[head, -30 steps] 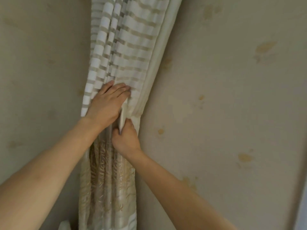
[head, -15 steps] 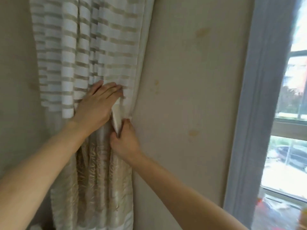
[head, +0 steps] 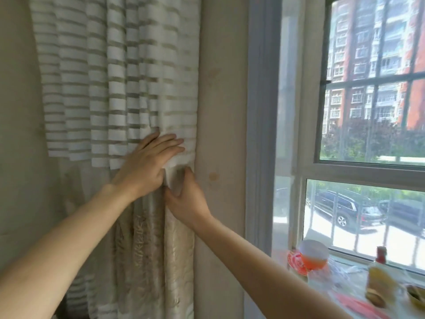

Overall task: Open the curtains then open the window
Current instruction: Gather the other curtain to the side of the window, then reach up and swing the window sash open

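The curtain (head: 119, 84) hangs gathered at the left against the wall, striped white and grey above, beige and patterned below. A pale tie band (head: 176, 170) crosses it at mid height. My left hand (head: 147, 162) lies flat on the gathered folds, fingers stretched to the right. My right hand (head: 186, 201) sits just below it and pinches the end of the tie band at the curtain's right edge. The window (head: 368, 171) with its white frame fills the right side, its panes shut, with buildings and parked cars outside.
A strip of stained beige wall (head: 220, 111) separates the curtain from the window frame. On the sill (head: 349, 270) at lower right stand an orange container with a white lid (head: 314, 255), a bottle with a red cap (head: 379, 270) and several blurred items.
The view has swung to the right, bringing the window and sill into sight. Both hands have stayed on the curtain's band in nearly the same grip.
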A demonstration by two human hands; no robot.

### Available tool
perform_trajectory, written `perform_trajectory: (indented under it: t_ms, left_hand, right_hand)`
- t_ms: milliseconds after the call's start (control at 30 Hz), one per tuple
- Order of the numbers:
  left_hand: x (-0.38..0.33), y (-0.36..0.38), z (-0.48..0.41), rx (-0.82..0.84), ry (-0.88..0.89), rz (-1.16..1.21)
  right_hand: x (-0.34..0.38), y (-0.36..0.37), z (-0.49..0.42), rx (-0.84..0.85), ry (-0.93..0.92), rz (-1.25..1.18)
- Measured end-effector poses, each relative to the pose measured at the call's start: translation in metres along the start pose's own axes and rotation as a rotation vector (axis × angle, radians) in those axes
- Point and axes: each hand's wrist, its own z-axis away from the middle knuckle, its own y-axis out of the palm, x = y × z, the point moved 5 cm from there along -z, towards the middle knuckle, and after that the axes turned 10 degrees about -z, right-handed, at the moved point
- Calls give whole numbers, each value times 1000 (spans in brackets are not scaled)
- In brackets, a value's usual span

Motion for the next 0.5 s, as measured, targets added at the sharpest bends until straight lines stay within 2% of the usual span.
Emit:
perform_trajectory:
  t_ms: [100, 267, 500]
  left_hand:
    - [-46, -32, -12, -97, -16, 50]
    - [-131, -79, -44, -269, -120, 225]
    - [-286, -113, -108, -399, -164, 445]
  right_hand:
    - [12, -48, 33, -7, -29, 12]
    - [27, -142, 85, -138, -174, 88]
    - [26, -299, 156, -381, -133, 178]
